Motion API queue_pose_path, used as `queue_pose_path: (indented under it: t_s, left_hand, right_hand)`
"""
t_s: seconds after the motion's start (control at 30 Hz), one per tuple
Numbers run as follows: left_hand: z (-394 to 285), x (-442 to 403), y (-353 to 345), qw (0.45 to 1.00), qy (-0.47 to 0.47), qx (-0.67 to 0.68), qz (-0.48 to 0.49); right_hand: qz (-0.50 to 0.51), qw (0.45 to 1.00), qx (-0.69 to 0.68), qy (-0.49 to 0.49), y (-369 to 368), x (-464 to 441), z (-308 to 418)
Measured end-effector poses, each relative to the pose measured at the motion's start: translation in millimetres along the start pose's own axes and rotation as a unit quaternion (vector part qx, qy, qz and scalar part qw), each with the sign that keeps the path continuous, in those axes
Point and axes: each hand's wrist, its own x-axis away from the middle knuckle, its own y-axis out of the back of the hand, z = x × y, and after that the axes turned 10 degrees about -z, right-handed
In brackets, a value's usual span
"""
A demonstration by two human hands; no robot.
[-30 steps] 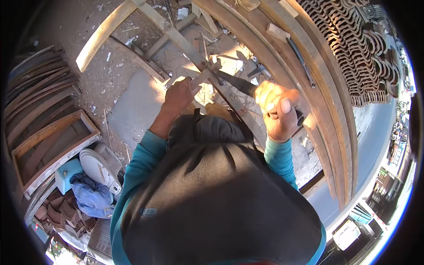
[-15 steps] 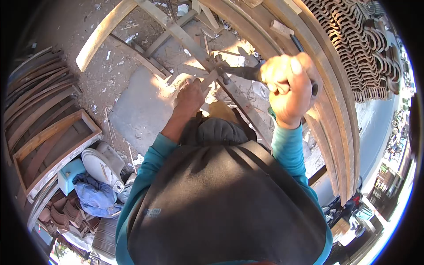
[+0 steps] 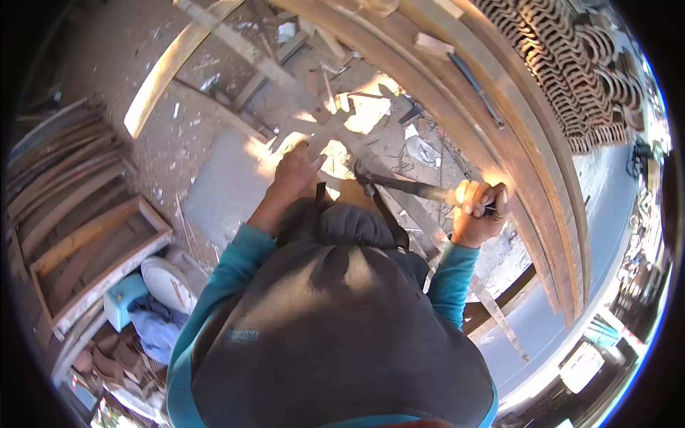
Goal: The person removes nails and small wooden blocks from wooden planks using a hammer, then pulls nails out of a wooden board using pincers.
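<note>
While the right hand (image 3: 479,212) is closed around the end of a dark handle, the left hand (image 3: 296,171) reaches forward with its fingers partly bent; whether it grips anything cannot be told. The handle belongs to a hammer (image 3: 410,187), its head pointing back toward the left hand, by the near edge of a long wooden beam (image 3: 260,63) (whether it touches the wood is unclear).

The right hand is near the inner edge of some long curved boards (image 3: 528,153). On them lies a small wooden block (image 3: 433,46), with a slim dark tool (image 3: 475,89) stretching lengthwise from just beside it. Past the boards' outer edge stand stacked wavy tiles (image 3: 571,78).

Beyond the left hand, a flat grey sheet (image 3: 221,187) covers part of the littered ground (image 3: 153,153), and a pale curved plank (image 3: 168,68) lies past its far edge. Farther out on the left are a rectangular wooden frame (image 3: 107,296), with more curved pieces (image 3: 61,178) beyond its far edge, and a light-blue container (image 3: 123,296) and blue cloth (image 3: 158,329) by its near side.
</note>
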Motion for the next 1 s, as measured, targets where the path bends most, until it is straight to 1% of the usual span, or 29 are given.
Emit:
queue_pose_path:
  t_s: [0.03, 0.07, 0.1, 0.13, 0.17, 0.2, 0.23, 0.3, 0.33, 0.4, 0.43, 0.47, 0.5, 0.53, 0.57, 0.6, 0.63, 0.67, 0.7, 0.73, 0.77, 0.8, 0.83, 0.87, 0.9, 0.93, 0.97, 1.0]
  left_hand:
    - [16, -2, -13, 0.993, -0.073, 0.078, -0.045]
    - [6, -3, -6, 0.981, 0.021, 0.169, 0.089]
    - [8, -1, -17, 0.957, 0.058, 0.267, 0.099]
    - [18, -6, -32, 0.906, 0.104, 0.386, 0.137]
    - [27, -8, -47, 0.869, 0.114, 0.454, 0.157]
    - [28, -10, -56, 0.848, 0.137, 0.489, 0.152]
    - [22, -12, -62, 0.836, 0.112, 0.514, 0.154]
    - [2, -13, -63, 0.815, 0.115, 0.541, 0.174]
    - [-3, -17, -60, 0.817, 0.101, 0.536, 0.188]
    - [-8, -22, -54, 0.83, 0.148, 0.482, 0.237]
    - [-5, -28, -54, 0.833, 0.136, 0.474, 0.25]
    - [-1, -34, -56, 0.801, 0.122, 0.516, 0.279]
    - [-16, -26, -43, 0.765, 0.112, 0.555, 0.308]
    - [-32, -13, -35, 0.743, 0.127, 0.594, 0.283]
    - [-26, -20, -38, 0.744, 0.123, 0.586, 0.295]
    - [-19, -28, -45, 0.769, 0.083, 0.572, 0.274]
    - [-7, -34, -48, 0.79, 0.045, 0.558, 0.25]
    - [-3, -33, -42, 0.79, 0.047, 0.554, 0.259]
    - [-7, -31, -34, 0.811, -0.001, 0.531, 0.245]
    - [-11, -27, -25, 0.829, -0.048, 0.507, 0.23]
    - [-17, -18, -10, 0.829, -0.046, 0.505, 0.238]
    - [-26, -6, 8, 0.855, -0.082, 0.455, 0.233]
    - [-29, -1, 18, 0.877, -0.119, 0.406, 0.228]
    - [-17, -9, 10, 0.861, -0.169, 0.415, 0.239]
    - [-17, -6, 15, 0.86, -0.169, 0.414, 0.246]
    - [-21, -2, 20, 0.856, -0.158, 0.413, 0.268]
    - [-13, -6, 22, 0.872, -0.166, 0.358, 0.29]
    - [-6, -11, 25, 0.883, -0.177, 0.302, 0.313]
  right_hand:
    - [-0.021, 0.999, 0.023, 0.019, 4, 7, 2]
    - [-0.05, 0.999, 0.011, 0.017, 5, 12, 8]
    - [-0.042, 0.999, 0.029, 0.005, 17, 14, 13]
    - [-0.046, 0.999, -0.007, 0.01, 23, 17, 10]
    - [-0.041, 0.999, -0.02, 0.014, 15, 18, 21]
    - [-0.054, 0.998, -0.035, 0.012, 13, 23, 21]
    - [-0.044, 0.997, -0.064, 0.003, 14, 27, 22]
    - [-0.014, 0.997, -0.077, 0.012, 8, 37, 27]
    - [-0.017, 0.997, -0.071, 0.022, 6, 45, 30]
    - [-0.026, 0.997, -0.064, 0.044, 0, 61, 36]
    - [-0.025, 0.997, -0.061, 0.051, -2, 70, 37]
    - [-0.026, 0.996, -0.059, 0.058, -6, 80, 37]
    - [-0.039, 0.995, -0.058, 0.073, -13, 92, 38]
    - [-0.038, 0.995, -0.038, 0.083, -20, 102, 39]
    - [-0.036, 0.995, -0.017, 0.089, -30, 113, 37]
    - [-0.045, 0.994, -0.014, 0.096, -40, 122, 34]
    - [-0.068, 0.992, 0.038, 0.097, -52, 131, 30]
    - [-0.092, 0.987, 0.091, 0.096, -65, 142, 25]
    - [-0.1, 0.986, 0.094, 0.097, -81, 150, 19]
    - [-0.115, 0.971, 0.188, 0.093, -98, 157, 12]
    - [-0.128, 0.947, 0.28, 0.087, -113, 164, 2]
    - [-0.087, 0.94, 0.323, 0.061, -120, 171, -13]
    - [-0.093, 0.938, 0.327, 0.063, -135, 178, -21]
    - [-0.084, 0.911, 0.394, 0.088, -154, 186, -26]
    - [-0.075, 0.879, 0.458, 0.11, -168, 196, -35]
    - [-0.014, 0.902, 0.432, -0.004, -148, 207, -69]
    - [-0.018, 0.902, 0.431, -0.008, -150, 217, -79]
    - [-0.054, 0.913, 0.405, -0.006, -154, 228, -85]
